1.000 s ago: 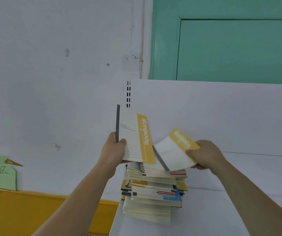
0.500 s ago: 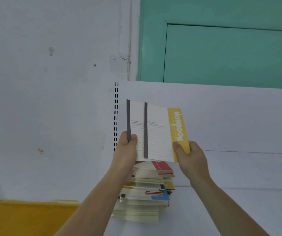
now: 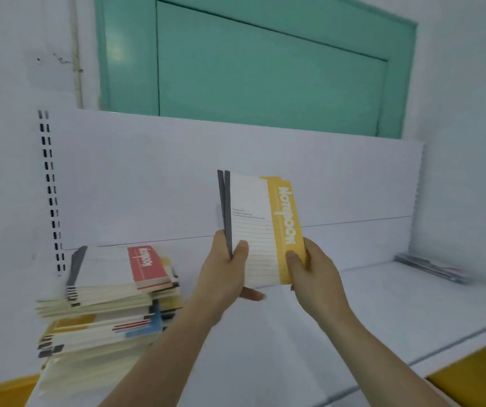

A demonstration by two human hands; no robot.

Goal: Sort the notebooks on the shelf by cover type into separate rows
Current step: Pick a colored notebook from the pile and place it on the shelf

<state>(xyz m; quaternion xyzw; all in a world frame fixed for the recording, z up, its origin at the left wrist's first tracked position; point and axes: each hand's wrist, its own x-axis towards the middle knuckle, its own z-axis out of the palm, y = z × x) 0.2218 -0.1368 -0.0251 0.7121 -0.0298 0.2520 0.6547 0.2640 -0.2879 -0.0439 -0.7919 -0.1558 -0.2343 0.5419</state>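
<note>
I hold two yellow-banded notebooks (image 3: 260, 227) upright and squared together above the white shelf (image 3: 368, 304). My left hand (image 3: 224, 274) grips their grey spine edge near the bottom, thumb on the front cover. My right hand (image 3: 309, 277) pinches the yellow edge on the other side. A tall, untidy stack of notebooks (image 3: 103, 312) stands on the shelf's left end, topped by a red-banded notebook (image 3: 144, 264). Yellow, red and blue bands show lower in that stack.
A low pile of dark-covered notebooks (image 3: 432, 267) lies at the shelf's far right. The white back panel (image 3: 177, 171) carries a slotted upright (image 3: 49, 189) on its left. A teal door (image 3: 259, 69) rises behind. Yellow surfaces (image 3: 476, 374) show below the shelf.
The second yellow notebook, held apart in my right hand a second ago, has been brought against the first. Both now move right, away from the stack, as my view swings right.
</note>
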